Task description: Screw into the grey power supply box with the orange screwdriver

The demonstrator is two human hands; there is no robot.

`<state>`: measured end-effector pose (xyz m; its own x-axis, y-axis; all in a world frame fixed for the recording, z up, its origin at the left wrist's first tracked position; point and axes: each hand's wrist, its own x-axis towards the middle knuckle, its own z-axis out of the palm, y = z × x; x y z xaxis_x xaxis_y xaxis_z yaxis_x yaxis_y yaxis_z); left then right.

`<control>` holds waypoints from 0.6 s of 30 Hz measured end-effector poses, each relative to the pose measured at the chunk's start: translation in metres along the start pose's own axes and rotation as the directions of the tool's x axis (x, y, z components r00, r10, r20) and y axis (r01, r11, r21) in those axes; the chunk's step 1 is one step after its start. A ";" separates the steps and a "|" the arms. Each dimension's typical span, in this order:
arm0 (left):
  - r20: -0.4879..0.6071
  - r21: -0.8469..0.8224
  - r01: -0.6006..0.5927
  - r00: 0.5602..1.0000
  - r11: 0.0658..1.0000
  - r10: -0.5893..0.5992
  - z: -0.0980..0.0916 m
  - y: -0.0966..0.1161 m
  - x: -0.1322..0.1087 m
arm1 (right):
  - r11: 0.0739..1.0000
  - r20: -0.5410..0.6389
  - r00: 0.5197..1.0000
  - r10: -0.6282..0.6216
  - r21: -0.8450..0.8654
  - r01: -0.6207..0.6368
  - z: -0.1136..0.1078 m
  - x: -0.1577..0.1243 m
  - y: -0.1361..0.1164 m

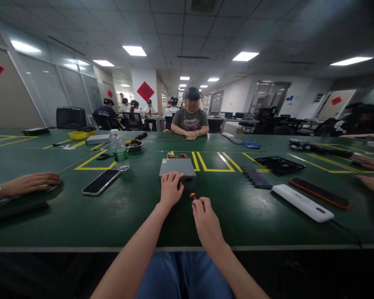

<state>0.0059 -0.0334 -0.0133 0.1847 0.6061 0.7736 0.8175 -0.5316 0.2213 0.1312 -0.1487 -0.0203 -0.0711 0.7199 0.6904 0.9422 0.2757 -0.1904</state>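
Observation:
A grey metal box [177, 167] with coloured wires at its far end lies on the green table [137, 216] straight ahead. My left hand [171, 190] rests on the box's near edge, fingers curled over it. My right hand [205, 222] is closed round a small tool with an orange tip [192, 195], which points at the box's near right corner.
A phone [101, 181] and a water bottle [119, 150] lie left of the box. A white power bank [302, 202], a red-edged phone [319, 193] and a black tray [279, 164] lie right. Another person's hand [31, 183] rests far left. A person sits opposite.

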 end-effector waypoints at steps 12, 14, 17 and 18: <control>0.012 0.017 0.001 1.000 1.000 -0.001 0.000 -0.002 0.002 | 0.999 0.111 0.993 0.032 0.027 -0.035 0.000 0.007 -0.025; 0.009 0.023 0.003 1.000 1.000 -0.004 0.000 -0.001 0.002 | 0.981 0.108 0.989 0.101 0.157 -0.118 -0.007 0.013 -0.024; 0.010 0.033 0.004 1.000 0.999 -0.004 0.001 -0.001 0.003 | 0.868 0.107 0.966 0.237 0.424 -0.260 -0.010 0.019 -0.023; 0.010 0.037 0.004 1.000 0.999 -0.005 0.001 -0.001 0.003 | 0.788 0.115 0.949 0.293 0.533 -0.308 -0.009 0.020 -0.022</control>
<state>0.0064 -0.0310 -0.0121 0.1864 0.6147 0.7664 0.8378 -0.5069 0.2028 0.1117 -0.1464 0.0041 0.1714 0.8371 0.5194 0.5902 0.3349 -0.7345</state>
